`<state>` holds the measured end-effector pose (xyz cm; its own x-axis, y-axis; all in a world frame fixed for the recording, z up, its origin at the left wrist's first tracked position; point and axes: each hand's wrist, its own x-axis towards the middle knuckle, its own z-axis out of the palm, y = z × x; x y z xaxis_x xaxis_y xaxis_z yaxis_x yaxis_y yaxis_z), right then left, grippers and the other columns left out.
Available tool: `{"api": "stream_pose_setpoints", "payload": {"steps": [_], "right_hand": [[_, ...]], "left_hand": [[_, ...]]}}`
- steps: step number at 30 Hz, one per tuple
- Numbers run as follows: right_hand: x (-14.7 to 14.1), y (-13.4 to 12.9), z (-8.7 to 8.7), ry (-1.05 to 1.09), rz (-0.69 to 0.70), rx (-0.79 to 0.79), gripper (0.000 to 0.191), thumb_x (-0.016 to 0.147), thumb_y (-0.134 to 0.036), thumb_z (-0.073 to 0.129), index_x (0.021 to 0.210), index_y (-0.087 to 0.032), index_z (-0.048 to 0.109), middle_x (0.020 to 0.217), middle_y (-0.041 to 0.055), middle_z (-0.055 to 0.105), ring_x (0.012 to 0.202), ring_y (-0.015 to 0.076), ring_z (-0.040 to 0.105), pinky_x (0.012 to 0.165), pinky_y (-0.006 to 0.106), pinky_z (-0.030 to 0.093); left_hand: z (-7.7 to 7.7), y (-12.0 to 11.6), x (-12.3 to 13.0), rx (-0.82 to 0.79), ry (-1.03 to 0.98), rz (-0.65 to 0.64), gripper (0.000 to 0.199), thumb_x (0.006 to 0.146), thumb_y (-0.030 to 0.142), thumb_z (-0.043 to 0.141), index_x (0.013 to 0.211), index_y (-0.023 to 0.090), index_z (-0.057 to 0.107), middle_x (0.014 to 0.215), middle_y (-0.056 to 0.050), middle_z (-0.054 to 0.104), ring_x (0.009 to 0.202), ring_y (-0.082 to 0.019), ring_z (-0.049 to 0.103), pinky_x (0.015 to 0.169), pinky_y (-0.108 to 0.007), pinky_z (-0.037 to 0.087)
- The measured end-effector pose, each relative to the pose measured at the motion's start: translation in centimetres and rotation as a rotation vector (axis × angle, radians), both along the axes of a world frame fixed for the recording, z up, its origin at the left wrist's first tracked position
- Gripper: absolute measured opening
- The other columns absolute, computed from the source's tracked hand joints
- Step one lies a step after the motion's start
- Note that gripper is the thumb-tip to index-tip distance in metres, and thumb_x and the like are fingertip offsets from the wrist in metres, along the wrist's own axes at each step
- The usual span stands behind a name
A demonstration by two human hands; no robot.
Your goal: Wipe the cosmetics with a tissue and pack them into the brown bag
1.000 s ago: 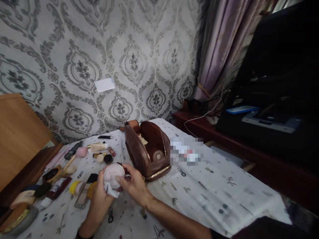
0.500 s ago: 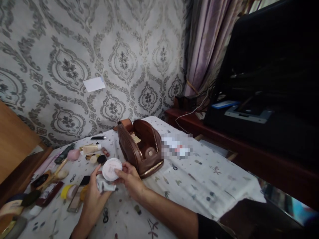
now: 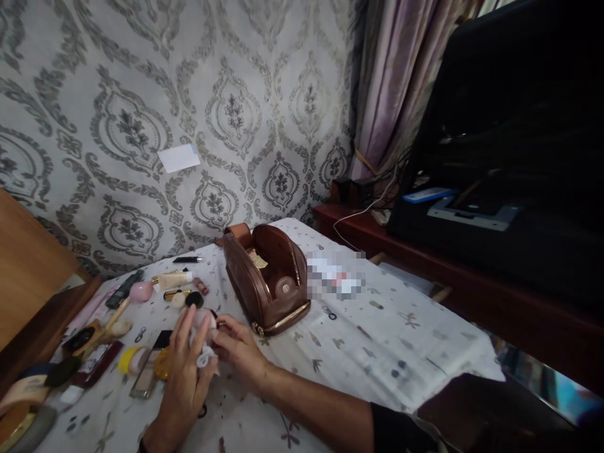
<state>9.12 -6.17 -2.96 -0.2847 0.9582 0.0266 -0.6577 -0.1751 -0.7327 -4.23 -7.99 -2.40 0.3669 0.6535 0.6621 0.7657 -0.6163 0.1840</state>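
My left hand [image 3: 187, 355] is wrapped over a round white container [image 3: 204, 319], its fingers covering much of the face. A crumpled pale tissue-like piece [image 3: 206, 360] sticks out between its thumb and fingers. On the container's right side, my right hand [image 3: 240, 346] grips the rim with bent fingers. Just beyond both hands stands a brown leather bag [image 3: 264, 283], unzipped at the top, with a pale label inside. Left of the hands lie a glass bottle [image 3: 144, 377] with a black cap and a yellow-capped jar [image 3: 129, 360].
Brushes, tubes and a dark red bottle [image 3: 98, 363] cover the left of the patterned cloth [image 3: 358, 358]. A pen [image 3: 187, 259] lies near the wall. A blurred item is right of the bag. A dark red desk [image 3: 358, 226] holds a large black screen [image 3: 509, 138].
My left hand has closed over the front of the white container, whose round face was in plain view before. The container is now tilted and partly covered. My right thumb has moved off its face.
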Motion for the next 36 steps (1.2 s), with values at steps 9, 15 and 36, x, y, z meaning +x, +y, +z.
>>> {"api": "stream_pose_setpoints", "payload": {"steps": [9,15,36], "right_hand": [[-0.2,-0.5,-0.1,-0.111,-0.006,0.049,0.055,0.059,-0.068,0.078,0.087,-0.022,0.064,0.073,-0.0044,0.056,0.067,0.0116,0.053,0.069,0.026,0.045],[-0.5,-0.8,-0.7,-0.191,0.05,0.097,0.058,0.064,-0.075,0.069,0.081,-0.021,0.062,0.071,-0.0047,0.053,0.063,0.0098,0.049,0.064,0.023,0.041],[-0.9,-0.7,-1.7,-0.022,0.15,0.037,0.058,0.057,-0.062,0.084,0.089,-0.018,0.065,0.074,-0.0023,0.063,0.064,0.0124,0.059,0.058,0.026,0.049]], "left_hand": [[-0.2,0.3,-0.6,-0.078,-0.121,0.163,0.053,0.096,0.038,0.044,0.147,0.026,0.04,0.137,-0.014,0.044,0.128,-0.034,0.047,0.102,-0.053,0.044],[-0.2,0.2,-0.8,-0.054,-0.167,0.194,0.048,0.095,0.044,0.043,0.135,0.018,0.048,0.11,-0.011,0.049,0.108,-0.031,0.052,0.091,-0.049,0.046],[1.8,0.7,-1.5,-0.39,-0.811,0.219,0.043,0.091,0.059,0.047,0.104,0.021,0.062,0.094,-0.004,0.068,0.081,-0.019,0.063,0.069,-0.026,0.051]]}}
